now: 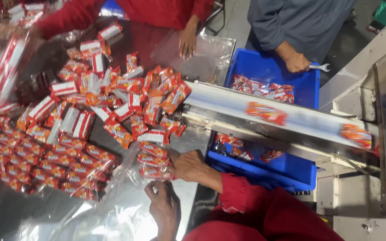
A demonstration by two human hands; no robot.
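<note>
My right hand (192,166) is closed on a short stack of red-and-white snack packets (153,159) at the near edge of the metal table (193,138). My left hand (164,207), just below it, pinches the edge of a clear plastic bag (108,214) that spreads toward the lower left. Neat rows of the same packets (45,160) lie beside the bag. A loose heap of packets (126,93) covers the table's middle.
A white conveyor belt (291,117) carries packets (266,112) toward the heap. Under it stands a blue crate (269,73) holding more packets. A person in grey grips a wrench (320,67) over the crate. A person in red rests a hand (187,41) on plastic across the table.
</note>
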